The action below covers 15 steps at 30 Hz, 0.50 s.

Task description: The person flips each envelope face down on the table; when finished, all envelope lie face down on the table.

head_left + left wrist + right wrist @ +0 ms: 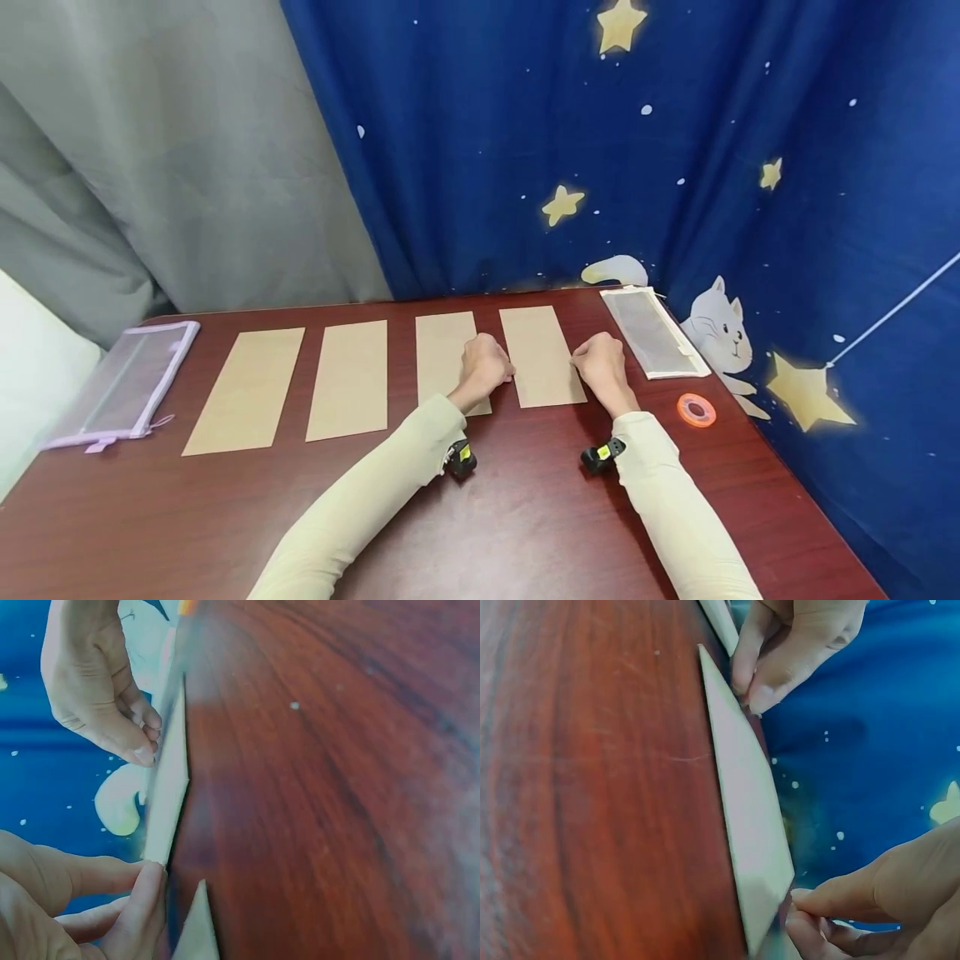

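Four-sided sheets of brown kraft paper lie flat in a row on the dark red table, and both hands are at the rightmost sheet (542, 354). At its left edge the left hand (483, 367) pinches with thumb and fingers; its wrist passes over the third sheet (441, 358). On the opposite edge the right hand (602, 368) has its thumb and fingertips together, pinching the border. In the left wrist view the left fingertips (152, 871) meet at the paper's edge. The right wrist view shows the right fingertips (801, 898) close against the sheet's corner.
Farther left lie two more brown sheets (348, 379). A purple-edged clear zip pouch (123, 383) rests at the far left. Right of the hands are a white-edged mesh pouch (652, 333) and an orange roll (684, 412). Curtains (480, 150) hang behind the table (517, 517).
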{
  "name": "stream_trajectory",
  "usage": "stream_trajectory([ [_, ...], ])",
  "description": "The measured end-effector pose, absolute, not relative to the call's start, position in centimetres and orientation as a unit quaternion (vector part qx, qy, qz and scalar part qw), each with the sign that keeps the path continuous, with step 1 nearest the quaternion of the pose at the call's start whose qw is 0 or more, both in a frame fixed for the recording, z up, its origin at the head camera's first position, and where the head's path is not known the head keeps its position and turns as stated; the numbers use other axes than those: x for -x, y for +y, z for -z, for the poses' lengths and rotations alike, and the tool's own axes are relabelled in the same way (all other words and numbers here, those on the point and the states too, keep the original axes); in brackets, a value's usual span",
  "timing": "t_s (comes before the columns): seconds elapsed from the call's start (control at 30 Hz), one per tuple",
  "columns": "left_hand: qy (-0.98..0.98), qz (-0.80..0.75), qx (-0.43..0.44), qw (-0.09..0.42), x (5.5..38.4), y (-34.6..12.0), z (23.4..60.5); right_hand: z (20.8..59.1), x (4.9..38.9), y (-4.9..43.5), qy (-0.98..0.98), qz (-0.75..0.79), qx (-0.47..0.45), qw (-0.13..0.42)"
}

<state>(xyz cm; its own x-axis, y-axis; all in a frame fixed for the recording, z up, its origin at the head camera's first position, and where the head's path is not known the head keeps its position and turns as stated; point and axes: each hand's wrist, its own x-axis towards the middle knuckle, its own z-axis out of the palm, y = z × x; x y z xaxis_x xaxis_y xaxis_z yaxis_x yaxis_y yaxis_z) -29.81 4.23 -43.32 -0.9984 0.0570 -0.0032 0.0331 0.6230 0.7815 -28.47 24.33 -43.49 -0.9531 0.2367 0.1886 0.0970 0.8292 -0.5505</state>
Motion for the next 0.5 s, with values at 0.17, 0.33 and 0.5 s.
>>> stream_trajectory([
  [0.17, 0.906, -0.419, -0.059, -0.005, 29.8, 1.9, 42.4, 42.8, 28.6, 25.1, -0.954, -0.262, 0.053, 0.134],
  [0.33, 0.925, -0.362, -0.087, -0.071, 29.3, -4.5, 41.1, 42.6, 27.7, 26.9, -0.964, -0.248, -0.008, 0.098],
  [0.5, 0.94, -0.297, -0.121, -0.119, 29.4, -12.5, 38.7, 41.1, 26.1, 30.0, -0.969, -0.224, -0.056, 0.081],
])
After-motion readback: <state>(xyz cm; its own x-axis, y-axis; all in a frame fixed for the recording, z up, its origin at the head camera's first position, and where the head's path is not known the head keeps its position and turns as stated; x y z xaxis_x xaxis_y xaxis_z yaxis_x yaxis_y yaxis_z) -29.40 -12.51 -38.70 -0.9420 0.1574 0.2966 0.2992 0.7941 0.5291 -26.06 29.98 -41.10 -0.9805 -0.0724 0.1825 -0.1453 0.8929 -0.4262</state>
